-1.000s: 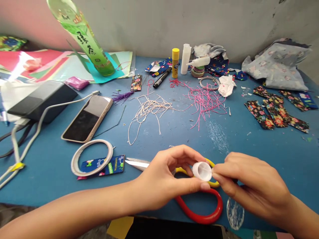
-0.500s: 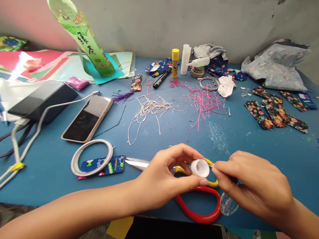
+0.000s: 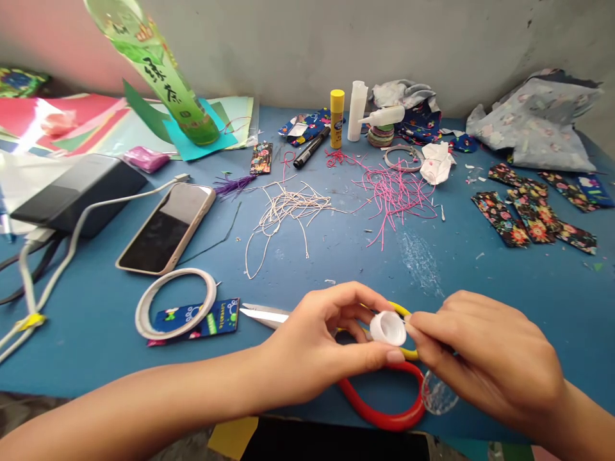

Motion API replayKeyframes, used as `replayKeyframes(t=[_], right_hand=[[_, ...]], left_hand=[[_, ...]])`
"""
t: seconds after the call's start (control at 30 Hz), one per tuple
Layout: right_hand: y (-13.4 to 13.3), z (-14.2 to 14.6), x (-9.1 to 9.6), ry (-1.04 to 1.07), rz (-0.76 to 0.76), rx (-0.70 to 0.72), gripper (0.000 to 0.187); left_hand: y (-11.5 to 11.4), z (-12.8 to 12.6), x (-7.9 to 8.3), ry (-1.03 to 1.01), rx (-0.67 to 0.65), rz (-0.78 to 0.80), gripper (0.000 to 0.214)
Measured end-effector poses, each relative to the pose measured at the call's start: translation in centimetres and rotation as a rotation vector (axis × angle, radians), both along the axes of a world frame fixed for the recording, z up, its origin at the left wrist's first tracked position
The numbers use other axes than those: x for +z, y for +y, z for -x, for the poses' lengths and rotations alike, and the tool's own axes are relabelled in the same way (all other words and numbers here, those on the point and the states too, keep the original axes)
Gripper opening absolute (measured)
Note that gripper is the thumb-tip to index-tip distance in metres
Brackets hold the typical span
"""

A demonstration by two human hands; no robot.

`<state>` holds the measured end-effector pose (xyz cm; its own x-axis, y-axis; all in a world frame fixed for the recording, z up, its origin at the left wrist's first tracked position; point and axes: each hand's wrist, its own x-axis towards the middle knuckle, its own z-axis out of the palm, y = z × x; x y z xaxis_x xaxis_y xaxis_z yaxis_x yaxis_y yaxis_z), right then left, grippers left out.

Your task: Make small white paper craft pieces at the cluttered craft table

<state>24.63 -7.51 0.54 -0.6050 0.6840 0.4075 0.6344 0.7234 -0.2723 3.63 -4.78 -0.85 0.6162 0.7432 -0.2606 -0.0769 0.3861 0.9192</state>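
Note:
Between the thumb and fingers of my left hand [image 3: 321, 346] is a small white plastic cap [image 3: 388, 329], its hollow side turned toward me. My right hand [image 3: 494, 358] is closed in a pinch just right of the cap. A thin, pale tip shows between its fingertips and the cap's rim, too small to name. Under both hands lie scissors [image 3: 408, 419] with one red and one yellow handle, blades pointing left. By the red handle rests a round clear plastic piece [image 3: 439, 393], partly hidden by my right hand.
To the left are a tape roll [image 3: 144, 317] on a patterned fabric piece, a phone [image 3: 166, 227], a power bank [image 3: 79, 198] and a tea bottle [image 3: 168, 89]. Beyond lie cream string [image 3: 293, 208], pink string [image 3: 396, 192] and a glue stick [image 3: 337, 118]. Floral pieces [image 3: 533, 214] lie right.
The cap has tilted slightly, turning its opening a bit to the right. Both hands stay close together at nearly the same place; the whole view has shifted a little.

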Motion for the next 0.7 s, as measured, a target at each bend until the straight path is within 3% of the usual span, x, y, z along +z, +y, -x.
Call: replayKeyframes(t=[0.27, 0.7], right_hand=[[0.01, -0.05, -0.18, 0.040, 0.020, -0.007, 0.010], [-0.01, 0.00, 0.24, 0.099, 0.032, 0.000, 0.011]], left_hand=[[0.03, -0.13, -0.17, -0.101, -0.022, 0.115, 0.023], [0.03, -0.01, -0.06, -0.103, 0.003, 0.077, 0.024]])
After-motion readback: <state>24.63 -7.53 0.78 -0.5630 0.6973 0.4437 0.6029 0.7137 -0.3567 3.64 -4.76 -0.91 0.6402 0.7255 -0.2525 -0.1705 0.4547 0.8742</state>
